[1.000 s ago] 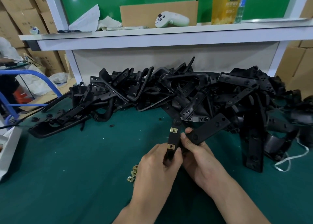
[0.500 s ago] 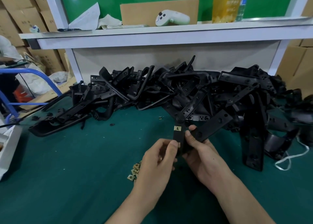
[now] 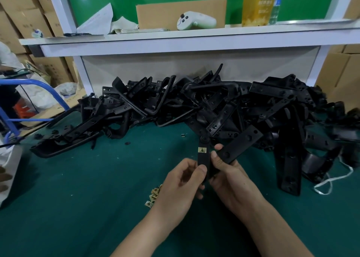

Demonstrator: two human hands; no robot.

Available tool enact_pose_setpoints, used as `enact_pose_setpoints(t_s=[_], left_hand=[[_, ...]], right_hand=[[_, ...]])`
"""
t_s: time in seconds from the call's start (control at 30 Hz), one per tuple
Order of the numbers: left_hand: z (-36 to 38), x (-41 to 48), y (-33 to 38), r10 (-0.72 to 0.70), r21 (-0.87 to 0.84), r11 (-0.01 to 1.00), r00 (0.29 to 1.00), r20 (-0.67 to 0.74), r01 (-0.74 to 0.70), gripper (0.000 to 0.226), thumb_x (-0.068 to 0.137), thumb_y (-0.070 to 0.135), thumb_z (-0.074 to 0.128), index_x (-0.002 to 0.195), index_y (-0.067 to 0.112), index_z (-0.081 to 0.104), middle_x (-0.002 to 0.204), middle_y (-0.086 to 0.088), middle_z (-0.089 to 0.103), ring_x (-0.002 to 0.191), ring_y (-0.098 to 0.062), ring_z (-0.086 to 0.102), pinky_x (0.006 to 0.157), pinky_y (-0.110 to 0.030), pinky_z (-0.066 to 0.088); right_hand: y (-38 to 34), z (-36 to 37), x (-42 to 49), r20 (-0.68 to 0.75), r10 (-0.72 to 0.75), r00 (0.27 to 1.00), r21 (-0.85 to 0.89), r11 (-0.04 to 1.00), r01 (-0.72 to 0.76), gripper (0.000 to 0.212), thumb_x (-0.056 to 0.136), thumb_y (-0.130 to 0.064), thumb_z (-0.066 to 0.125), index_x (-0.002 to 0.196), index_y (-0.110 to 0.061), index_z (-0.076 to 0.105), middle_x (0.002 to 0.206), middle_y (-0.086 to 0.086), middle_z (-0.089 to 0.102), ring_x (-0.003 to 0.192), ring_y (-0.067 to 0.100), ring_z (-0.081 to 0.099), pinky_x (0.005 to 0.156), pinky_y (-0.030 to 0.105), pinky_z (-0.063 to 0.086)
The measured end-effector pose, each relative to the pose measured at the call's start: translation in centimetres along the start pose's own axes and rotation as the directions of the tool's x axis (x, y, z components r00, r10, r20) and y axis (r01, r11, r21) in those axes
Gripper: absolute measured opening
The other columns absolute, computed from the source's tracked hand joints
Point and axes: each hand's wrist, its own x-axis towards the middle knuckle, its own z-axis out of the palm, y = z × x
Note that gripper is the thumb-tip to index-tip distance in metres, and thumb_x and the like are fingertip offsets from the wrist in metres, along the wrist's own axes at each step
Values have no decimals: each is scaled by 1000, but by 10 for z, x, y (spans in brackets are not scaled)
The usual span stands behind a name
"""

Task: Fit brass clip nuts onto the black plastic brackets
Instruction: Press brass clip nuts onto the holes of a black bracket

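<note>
Green tabletop (image 3: 78, 208) fills the lower frame. A white shelf (image 3: 214, 35) runs across the back above it.

Big heap of black plastic brackets (image 3: 194, 105) lies along the back of the tabletop under the shelf, left to right. All are tangled, and I can't tell if any in the heap carry nuts.

Blue tube frame (image 3: 41, 89) stands off the left edge.

Left hand (image 3: 181, 182) and right hand (image 3: 228, 176) are both front centre, above the tabletop and clamped on one angled bracket (image 3: 240, 143).
- Left: thumb on the front of the upright arm low down, fingers curled behind, pinching it.
- Right: grips at the bend, thumb pressed on the front face just right of the upright arm.
- The bracket's second arm sticks out up-right toward the heap.

White game controller (image 3: 195, 21) sits on the shelf in front of a cardboard sheet.

Loose brass clip nuts (image 3: 153, 195) are in a small cluster on the tabletop, just left of the left wrist.

One fitted clip nut (image 3: 202, 150) is on the upright arm of the held bracket, above the left thumb and beside the right thumb tip.
</note>
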Motion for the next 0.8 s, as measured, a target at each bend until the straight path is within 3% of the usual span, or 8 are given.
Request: enact_pose_setpoints(t_s=[0.1, 0.3, 0.57, 0.8], left_hand=[[1, 0, 1, 14, 2, 1000, 1000, -13, -14, 22, 101, 28, 57, 81, 20, 60, 69, 15, 55, 71, -5, 60, 65, -21, 53], [1, 0, 0, 35, 1, 999, 999, 0, -35, 22, 101, 29, 57, 92, 10, 62, 74, 10, 57, 73, -6, 61, 66, -22, 54], [2, -2, 2, 34, -5, 999, 999, 16, -34, 19, 102, 24, 56, 86, 19, 63, 74, 12, 58, 75, -6, 61, 67, -21, 53], [3, -5, 2, 25, -17, 1000, 1000, -17, -25, 16, 102, 17, 54, 92, 18, 67, 78, 9, 63, 75, -7, 62, 67, -20, 52]], right_hand=[[0, 0, 0, -14, -5, 1000, -2, 1000, 5, 12, 97, -10, 58, 101, -21, 58, 89, 12, 66, 79, 28, 63, 57, 39, 49], [0, 1, 1, -22, -17, 1000, 4, 1000, 17, 12, 93, -12, 61, 99, -23, 62, 89, 11, 67, 79, 27, 63, 58, 39, 50], [-1, 0, 0, -3, -15, 1000, 13, 1000, 15, 10, 97, -13, 59, 102, -22, 56, 85, 10, 64, 72, 27, 61, 50, 40, 47], [-2, 1, 0, -20, -16, 1000, 21, 1000, 16, 12, 99, -11, 57, 106, -20, 54, 87, 9, 63, 74, 24, 60, 56, 37, 49]])
